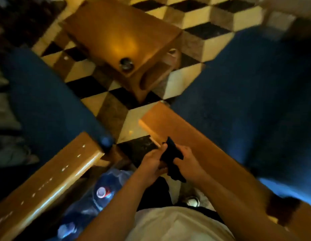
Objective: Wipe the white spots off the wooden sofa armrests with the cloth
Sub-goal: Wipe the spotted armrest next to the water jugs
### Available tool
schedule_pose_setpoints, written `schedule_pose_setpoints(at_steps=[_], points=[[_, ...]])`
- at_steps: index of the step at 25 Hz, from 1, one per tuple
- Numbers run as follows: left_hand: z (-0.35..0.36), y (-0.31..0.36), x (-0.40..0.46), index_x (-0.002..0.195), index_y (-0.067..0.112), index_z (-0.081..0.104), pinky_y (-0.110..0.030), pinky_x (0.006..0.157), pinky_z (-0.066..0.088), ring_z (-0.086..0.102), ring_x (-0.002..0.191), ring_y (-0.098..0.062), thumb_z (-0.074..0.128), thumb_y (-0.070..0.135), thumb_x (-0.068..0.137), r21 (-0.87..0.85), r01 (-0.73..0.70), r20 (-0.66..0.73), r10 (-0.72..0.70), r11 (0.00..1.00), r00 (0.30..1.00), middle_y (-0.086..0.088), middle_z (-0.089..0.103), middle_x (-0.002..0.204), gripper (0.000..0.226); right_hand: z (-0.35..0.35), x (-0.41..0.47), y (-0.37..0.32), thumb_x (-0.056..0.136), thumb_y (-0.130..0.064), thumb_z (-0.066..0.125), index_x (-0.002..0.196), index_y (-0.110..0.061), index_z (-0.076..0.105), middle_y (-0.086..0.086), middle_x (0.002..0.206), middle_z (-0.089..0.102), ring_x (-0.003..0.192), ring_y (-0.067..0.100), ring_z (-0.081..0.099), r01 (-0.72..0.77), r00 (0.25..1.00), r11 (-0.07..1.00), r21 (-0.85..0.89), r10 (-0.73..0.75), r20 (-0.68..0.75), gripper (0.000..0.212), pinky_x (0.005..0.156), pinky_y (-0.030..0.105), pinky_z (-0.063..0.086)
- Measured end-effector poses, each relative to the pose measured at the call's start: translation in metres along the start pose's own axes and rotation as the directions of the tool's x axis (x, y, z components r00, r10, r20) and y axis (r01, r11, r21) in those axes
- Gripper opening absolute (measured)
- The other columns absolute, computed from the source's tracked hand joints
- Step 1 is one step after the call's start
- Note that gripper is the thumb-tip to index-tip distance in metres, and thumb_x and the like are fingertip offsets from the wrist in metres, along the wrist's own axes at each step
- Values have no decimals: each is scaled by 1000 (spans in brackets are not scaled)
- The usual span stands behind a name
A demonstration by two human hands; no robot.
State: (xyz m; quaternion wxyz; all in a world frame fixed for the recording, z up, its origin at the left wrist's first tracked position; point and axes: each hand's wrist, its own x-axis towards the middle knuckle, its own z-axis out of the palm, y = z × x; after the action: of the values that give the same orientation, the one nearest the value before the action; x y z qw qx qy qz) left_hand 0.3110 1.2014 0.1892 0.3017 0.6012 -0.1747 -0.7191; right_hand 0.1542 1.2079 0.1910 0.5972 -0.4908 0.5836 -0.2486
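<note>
A dark cloth [172, 158] is held between both hands over the near edge of the right wooden armrest [189, 131]. My left hand [152, 162] pinches its left side and my right hand [187, 162] grips its right side. No white spots show on the right armrest's visible top. The left wooden armrest [52, 178] runs from the lower left towards the centre. A row of several white spots [64, 168] dots its top. Neither hand touches the left armrest.
Blue sofa cushions lie left [46, 101] and right [255, 93]. A wooden side table [120, 37] with a small dark round object [126, 64] stands on the checkered floor [116, 112]. Plastic bottles in a blue bag [102, 192] sit between the armrests.
</note>
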Motion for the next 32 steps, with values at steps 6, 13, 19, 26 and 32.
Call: schedule_pose_setpoints(at_steps=[6,13,19,26,32], points=[[-96,6,-9,120,-2,68,-47,79,53,68,97,-39,71,21,94,-432,-136,-346,-25,892,938,-26,71,117,35,105,72,-59,98,-3,54,151,-10,43,10,142,35,132,25,45,269,896,827,-494,-27,444,55,114,24,35],[-186,14,20,121,-4,68,-50,93,49,64,103,-41,63,6,94,-760,-270,-417,-125,591,900,-34,66,122,29,191,159,-109,85,-15,75,117,-37,65,-3,123,49,109,-1,52,311,789,795,-520,90,608,39,83,-3,35],[-225,24,42,115,-1,72,-55,94,57,71,107,-44,66,16,98,-772,-455,-557,-127,444,821,-28,73,116,25,263,217,-128,95,-38,67,96,-47,67,-19,100,70,89,-8,66,222,722,792,-569,258,642,9,76,16,52],[-266,49,66,106,6,74,-43,67,62,74,70,-27,62,34,100,-709,-515,-693,-341,483,635,-18,76,99,31,325,295,-137,91,-47,68,102,-27,80,5,106,79,96,25,75,25,473,672,-740,644,601,26,86,39,57],[-260,74,89,74,15,76,-25,50,52,63,57,-16,74,22,92,-663,-607,-717,-605,438,346,-2,71,63,19,367,353,-148,95,-26,69,99,-10,78,10,95,79,91,30,76,308,247,555,-773,738,629,19,79,37,59]])
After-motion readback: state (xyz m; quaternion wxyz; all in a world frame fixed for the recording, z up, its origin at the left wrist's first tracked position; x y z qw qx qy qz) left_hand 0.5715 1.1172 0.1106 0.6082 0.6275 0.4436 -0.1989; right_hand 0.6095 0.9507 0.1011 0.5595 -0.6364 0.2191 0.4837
